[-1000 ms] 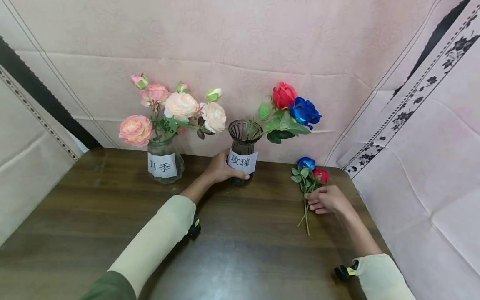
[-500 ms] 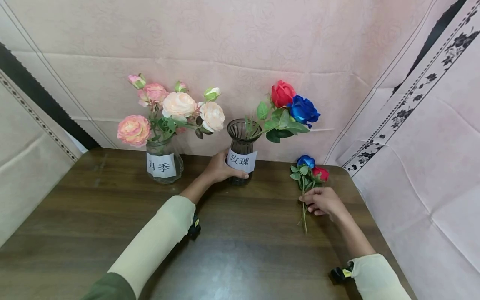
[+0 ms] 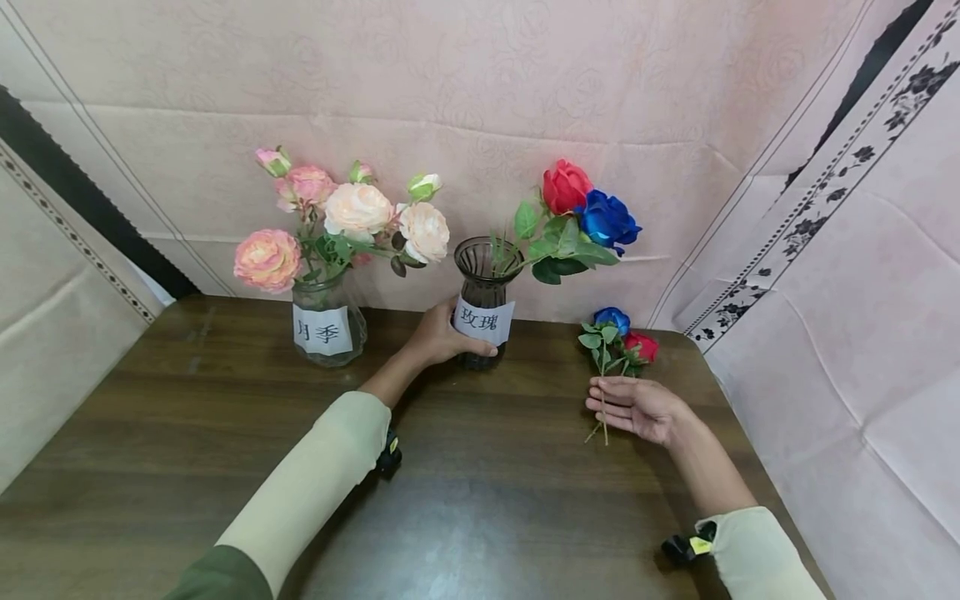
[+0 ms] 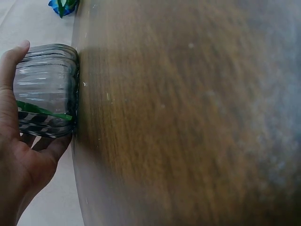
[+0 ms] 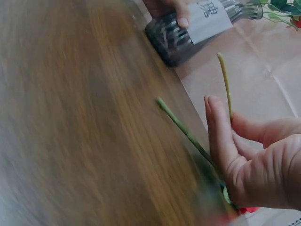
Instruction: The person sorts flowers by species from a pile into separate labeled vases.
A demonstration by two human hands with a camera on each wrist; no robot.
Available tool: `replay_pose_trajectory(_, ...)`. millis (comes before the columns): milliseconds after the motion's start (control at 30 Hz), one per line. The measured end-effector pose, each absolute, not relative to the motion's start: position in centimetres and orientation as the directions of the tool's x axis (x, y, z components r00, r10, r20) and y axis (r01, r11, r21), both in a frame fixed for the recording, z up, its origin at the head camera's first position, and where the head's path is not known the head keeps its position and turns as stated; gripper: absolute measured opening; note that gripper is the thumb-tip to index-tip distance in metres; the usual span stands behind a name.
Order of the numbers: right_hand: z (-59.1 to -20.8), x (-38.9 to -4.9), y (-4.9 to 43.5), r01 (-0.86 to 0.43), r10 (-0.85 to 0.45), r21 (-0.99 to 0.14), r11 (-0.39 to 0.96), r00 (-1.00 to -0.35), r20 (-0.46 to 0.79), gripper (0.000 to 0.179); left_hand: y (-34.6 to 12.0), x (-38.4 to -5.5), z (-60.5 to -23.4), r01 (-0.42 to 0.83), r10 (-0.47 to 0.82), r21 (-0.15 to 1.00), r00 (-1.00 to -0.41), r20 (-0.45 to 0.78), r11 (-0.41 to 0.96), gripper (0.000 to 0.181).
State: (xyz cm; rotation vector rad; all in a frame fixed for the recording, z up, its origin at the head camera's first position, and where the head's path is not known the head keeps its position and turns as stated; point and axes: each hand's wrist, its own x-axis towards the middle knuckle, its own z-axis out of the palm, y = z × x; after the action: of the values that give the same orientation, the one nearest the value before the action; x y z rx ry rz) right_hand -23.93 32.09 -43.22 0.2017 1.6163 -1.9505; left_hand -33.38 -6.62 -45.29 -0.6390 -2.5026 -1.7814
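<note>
My left hand (image 3: 442, 337) grips the lower part of a dark ribbed glass vase (image 3: 483, 287) with a white paper label (image 3: 485, 322), standing on the table. A red rose (image 3: 567, 187) and a blue rose (image 3: 609, 220) lean out of it to the right. To the right, my right hand (image 3: 645, 407) holds a short blue rose (image 3: 612, 320) by its stem between thumb and fingers, the other fingers fairly straight. Next to it lies a short red rose (image 3: 641, 348). In the right wrist view, the held stem (image 5: 225, 84) and another green stem (image 5: 183, 129) stand apart.
A clear glass jar (image 3: 358, 333) with a paper label stands left of the vase, holding several pink and cream flowers (image 3: 358, 210). The brown wooden table (image 3: 450, 500) ends at a pale patterned cloth (image 3: 465, 83) behind, with more cloth at both sides.
My right hand has turned palm upward and shifted slightly left, bringing the short blue rose's stem up and away from the red rose. The left hand and vase have stayed in place.
</note>
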Motion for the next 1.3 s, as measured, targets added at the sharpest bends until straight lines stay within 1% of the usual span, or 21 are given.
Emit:
replay_pose_trajectory(100, -43.5, -23.8, 31.6, 0.539, -0.366, -0.82, -0.195, -0.815, -0.448, 0.028, -6.6, -33.4, -45.2, 0.329, 0.322, 0.904, -0.917, 0.236, 0.272, 0.065)
replay_pose_trajectory(167, -43.7, -23.6, 31.1, 0.531, -0.363, -0.811, -0.244, -0.826, -0.431, 0.028, -6.5, -33.5, -45.2, 0.328, 0.323, 0.905, -0.917, 0.235, 0.273, 0.065)
replay_pose_trajectory(367, -44.0, -23.2, 29.2, 0.473, -0.281, -0.812, -0.343, -0.876, -0.392, 0.023, -6.5, -33.5, -45.1, 0.325, 0.322, 0.903, -0.918, 0.23, 0.28, 0.065)
replay_pose_trajectory(633, -43.7, -23.1, 26.8, 0.35, -0.127, -0.814, -0.463, -0.935, -0.33, 0.021, -6.6, -33.4, -45.0, 0.327, 0.323, 0.903, -0.917, 0.233, 0.278, 0.066)
replay_pose_trajectory(867, -42.8, -23.5, 25.4, 0.249, 0.015, -0.784, -0.568, -0.95, -0.312, 0.025, -6.5, -33.5, -45.2, 0.308, 0.318, 0.909, -0.923, 0.215, 0.279, 0.067)
replay_pose_trajectory(967, -42.4, -23.7, 24.9, 0.178, 0.068, -0.762, -0.623, -0.958, -0.28, 0.023, -6.5, -33.5, -45.4, 0.304, 0.315, 0.91, -0.925, 0.21, 0.284, 0.067)
replay_pose_trajectory(1100, -41.9, -24.1, 24.1, 0.089, 0.124, -0.718, -0.69, -0.963, -0.238, 0.015, -6.6, -33.5, -45.5, 0.302, 0.314, 0.91, -0.926, 0.21, 0.282, 0.067)
replay_pose_trajectory(1200, -41.4, -24.4, 23.5, 0.028, 0.159, -0.697, -0.717, -0.967, -0.202, 0.011, -6.6, -33.4, -45.5, 0.298, 0.308, 0.912, -0.928, 0.208, 0.281, 0.066)
replay_pose_trajectory(1300, -41.0, -24.7, 23.0, -0.026, 0.18, -0.687, -0.726, -0.972, -0.153, 0.012, -6.6, -33.4, -45.6, 0.295, 0.303, 0.914, -0.93, 0.207, 0.279, 0.065)
